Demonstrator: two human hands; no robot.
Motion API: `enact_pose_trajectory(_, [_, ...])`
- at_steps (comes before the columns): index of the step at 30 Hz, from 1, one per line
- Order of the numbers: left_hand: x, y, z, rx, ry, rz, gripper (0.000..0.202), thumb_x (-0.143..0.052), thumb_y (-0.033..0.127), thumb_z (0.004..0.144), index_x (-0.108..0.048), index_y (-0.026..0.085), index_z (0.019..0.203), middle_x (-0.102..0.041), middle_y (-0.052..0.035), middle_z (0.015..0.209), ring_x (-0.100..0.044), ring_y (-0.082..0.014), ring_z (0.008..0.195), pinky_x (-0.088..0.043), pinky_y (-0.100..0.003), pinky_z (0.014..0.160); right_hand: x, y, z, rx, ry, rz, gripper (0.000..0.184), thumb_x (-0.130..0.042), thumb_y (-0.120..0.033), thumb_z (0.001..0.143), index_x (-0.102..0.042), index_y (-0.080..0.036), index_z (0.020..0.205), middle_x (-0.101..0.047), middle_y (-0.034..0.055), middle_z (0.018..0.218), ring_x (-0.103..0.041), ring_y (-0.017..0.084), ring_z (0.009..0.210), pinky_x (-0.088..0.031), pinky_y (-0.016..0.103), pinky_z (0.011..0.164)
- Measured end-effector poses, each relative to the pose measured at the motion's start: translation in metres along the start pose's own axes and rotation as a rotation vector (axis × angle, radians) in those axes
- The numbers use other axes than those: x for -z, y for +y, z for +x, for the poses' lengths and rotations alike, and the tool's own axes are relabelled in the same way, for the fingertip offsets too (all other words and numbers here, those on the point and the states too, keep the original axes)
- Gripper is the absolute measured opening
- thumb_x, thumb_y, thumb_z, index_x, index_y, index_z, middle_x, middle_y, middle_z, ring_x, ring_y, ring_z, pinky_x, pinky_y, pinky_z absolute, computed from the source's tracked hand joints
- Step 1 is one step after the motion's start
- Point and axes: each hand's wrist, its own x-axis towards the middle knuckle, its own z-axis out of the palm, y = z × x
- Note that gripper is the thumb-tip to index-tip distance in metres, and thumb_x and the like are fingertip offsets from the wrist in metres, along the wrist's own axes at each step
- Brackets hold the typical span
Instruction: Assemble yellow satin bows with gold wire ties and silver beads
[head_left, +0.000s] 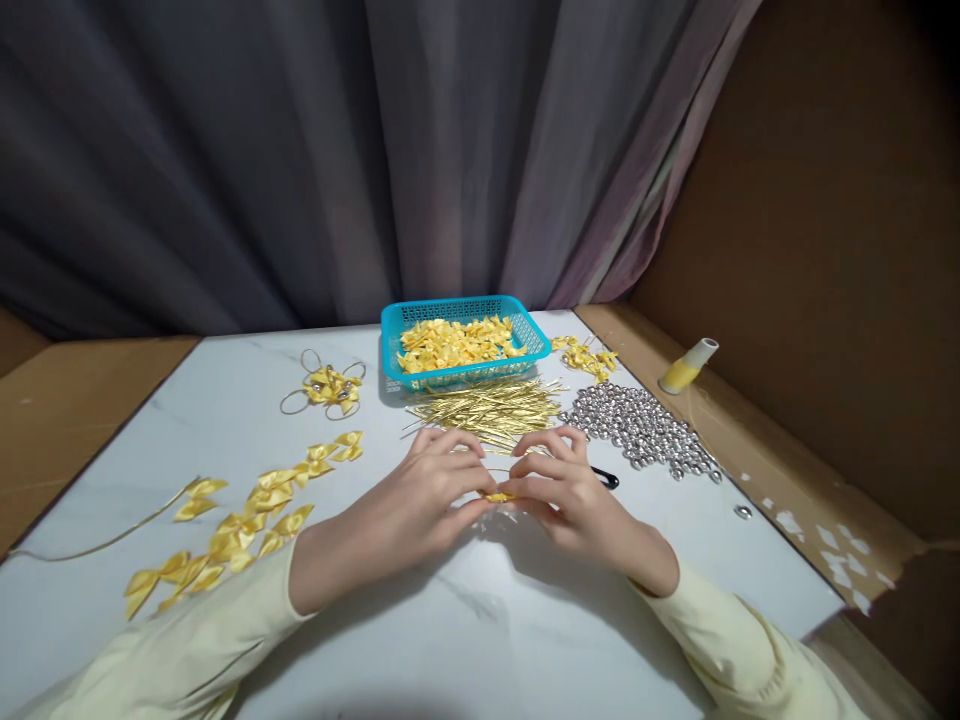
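My left hand (420, 490) and my right hand (562, 490) meet at the middle of the white table (465, 630), fingers curled and pinched together on a small yellow ribbon bow (499, 496) between the fingertips. Just beyond my fingers lies a pile of thin gold wire ties (487, 408). A black-tipped tool (604, 478) pokes out from behind my right hand. Both arms wear pale yellow sleeves.
A turquoise basket (390, 345) full of yellow bows stands at the back. Silver beads (641, 430) spread to the right, with a yellow thread spool (686, 368) beyond. A string of bows (247, 515) trails left, and a finished bow cluster (330, 387) lies near it. Curtain behind.
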Motion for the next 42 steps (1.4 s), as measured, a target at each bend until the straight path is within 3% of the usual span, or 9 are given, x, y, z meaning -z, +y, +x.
enact_pose_trajectory(6, [0.004, -0.008, 0.006, 0.167, -0.106, -0.321, 0.013, -0.054, 0.028, 0.084, -0.064, 0.021, 0.08, -0.064, -0.0001, 0.085, -0.054, -0.0157, 0.087, -0.037, -0.03, 0.082, 0.002, 0.007, 0.004, -0.152, -0.151, 0.323, 0.006, -0.06, -0.027, 0.082, -0.063, -0.022, 0.083, -0.066, 0.0001, 0.082, -0.054, 0.018, 0.094, -0.036, 0.037, 0.083])
enact_pose_trajectory(9, [0.008, -0.01, 0.009, 0.311, -0.153, -0.525, 0.018, -0.053, 0.033, 0.083, -0.065, 0.019, 0.079, -0.064, 0.0006, 0.08, -0.056, -0.0134, 0.075, -0.04, -0.025, 0.072, 0.005, 0.005, 0.005, -0.186, -0.115, 0.332, 0.028, -0.064, -0.036, 0.076, -0.057, -0.022, 0.099, -0.063, 0.003, 0.099, -0.054, 0.018, 0.095, -0.038, 0.036, 0.085])
enact_pose_trajectory(12, [0.012, -0.011, 0.012, 0.399, -0.166, -0.609, 0.022, -0.056, 0.038, 0.079, -0.065, 0.018, 0.077, -0.063, 0.0012, 0.073, -0.055, -0.0127, 0.069, -0.04, -0.023, 0.066, 0.005, 0.0, 0.004, -0.112, -0.045, 0.188, 0.046, -0.067, -0.04, 0.072, -0.05, -0.02, 0.11, -0.061, 0.0049, 0.105, -0.051, 0.019, 0.101, -0.034, 0.038, 0.089])
enact_pose_trajectory(17, [0.014, -0.01, 0.014, 0.432, -0.168, -0.646, 0.024, -0.056, 0.038, 0.078, -0.065, 0.017, 0.072, -0.061, 0.0012, 0.068, -0.052, -0.0126, 0.066, -0.038, -0.022, 0.063, 0.0, -0.003, 0.001, 0.06, 0.124, -0.142, 0.014, -0.054, -0.021, 0.085, -0.056, -0.02, 0.099, -0.066, 0.0009, 0.089, -0.054, 0.018, 0.098, -0.029, 0.037, 0.087])
enact_pose_trajectory(26, [0.007, -0.003, 0.013, 0.502, -0.076, -0.619, 0.027, -0.051, 0.039, 0.081, -0.066, 0.018, 0.072, -0.067, 0.0, 0.075, -0.059, -0.0154, 0.073, -0.042, -0.025, 0.069, -0.011, -0.002, -0.004, 0.166, 0.2, -0.495, 0.026, -0.056, -0.013, 0.082, -0.058, -0.017, 0.107, -0.066, 0.0047, 0.106, -0.051, 0.021, 0.106, -0.028, 0.038, 0.088])
enact_pose_trajectory(31, [0.008, 0.011, 0.006, 0.418, -0.019, -0.604, 0.025, -0.047, 0.034, 0.085, -0.068, 0.021, 0.081, -0.07, 0.0014, 0.086, -0.061, -0.016, 0.083, -0.044, -0.026, 0.077, -0.017, -0.004, -0.002, -0.032, 0.281, -0.165, 0.024, -0.052, -0.01, 0.084, -0.058, -0.019, 0.106, -0.069, 0.004, 0.091, -0.057, 0.021, 0.092, -0.034, 0.039, 0.08])
enact_pose_trajectory(34, [0.015, 0.018, 0.002, 0.378, 0.097, -0.521, 0.023, -0.049, 0.033, 0.085, -0.068, 0.023, 0.083, -0.07, 0.0024, 0.087, -0.061, -0.0154, 0.084, -0.044, -0.025, 0.074, -0.016, -0.006, 0.0, -0.259, 0.357, 0.216, 0.013, -0.054, -0.017, 0.083, -0.062, -0.021, 0.092, -0.067, 0.0051, 0.087, -0.058, 0.021, 0.089, -0.04, 0.039, 0.078])
enact_pose_trajectory(38, [0.021, 0.015, 0.003, 0.425, 0.276, -0.347, 0.023, -0.049, 0.034, 0.084, -0.069, 0.023, 0.081, -0.07, 0.0016, 0.086, -0.061, -0.0164, 0.084, -0.042, -0.022, 0.057, -0.015, -0.01, 0.002, -0.501, 0.376, 0.802, 0.006, -0.06, -0.026, 0.08, -0.062, -0.02, 0.082, -0.066, 0.0066, 0.092, -0.062, 0.019, 0.084, -0.051, 0.034, 0.07])
enact_pose_trajectory(42, [0.014, 0.009, 0.004, 0.358, 0.21, -0.278, 0.018, -0.052, 0.033, 0.083, -0.067, 0.023, 0.084, -0.07, 0.002, 0.082, -0.061, -0.0153, 0.077, -0.041, -0.023, 0.061, -0.017, -0.011, 0.002, -0.566, 0.394, 1.037, 0.006, -0.062, -0.025, 0.078, -0.061, -0.02, 0.074, -0.067, 0.0054, 0.094, -0.063, 0.019, 0.084, -0.052, 0.034, 0.071])
